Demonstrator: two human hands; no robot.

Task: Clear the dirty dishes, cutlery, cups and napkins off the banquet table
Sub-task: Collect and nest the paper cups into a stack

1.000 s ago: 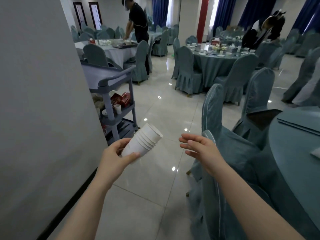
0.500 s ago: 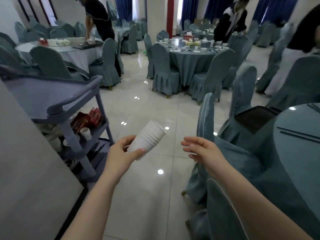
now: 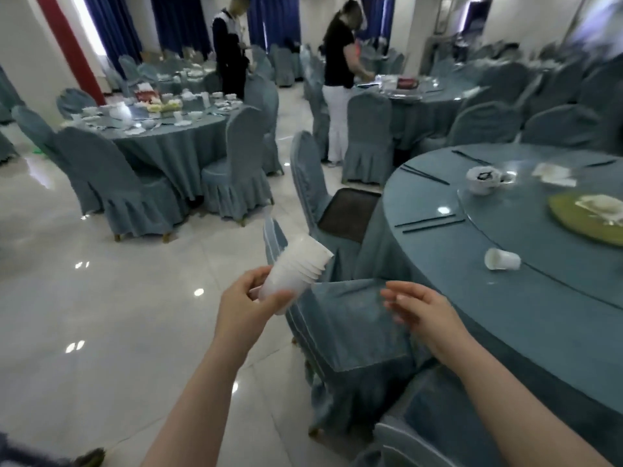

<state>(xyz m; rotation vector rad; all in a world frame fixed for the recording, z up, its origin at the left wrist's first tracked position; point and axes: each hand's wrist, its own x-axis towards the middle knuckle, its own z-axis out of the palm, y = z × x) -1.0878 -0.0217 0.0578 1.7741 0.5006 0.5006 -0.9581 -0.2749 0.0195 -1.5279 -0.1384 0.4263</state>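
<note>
At far left, a laid round table (image 3: 161, 129) crowded with white dishes is seen, with covered chairs around it and two people standing farther back. Near centre, a stack of white paper cups (image 3: 296, 269) is held tilted over the floor, gripped at its lower end by the curled fingers of the left hand (image 3: 244, 306). Just right of it, the right hand (image 3: 423, 311) is held empty above a covered chair (image 3: 354, 328), its fingers relaxed and slightly spread, touching nothing. At right, the banquet table (image 3: 526, 298) is shown partly cleared: a single paper cup (image 3: 501, 259) lies on its side near the edge, pairs of black chopsticks (image 3: 433, 224) rest on the cloth, and farther back a soiled white teacup (image 3: 483, 179), crumpled napkins (image 3: 554, 173) and a green plate (image 3: 586, 217) remain on the glass turntable. The step in hand is judged to be cup collection. The next move probably calls for the free right hand to be reached across the chair to the fallen cup, which would then be nested into the stack.
</note>
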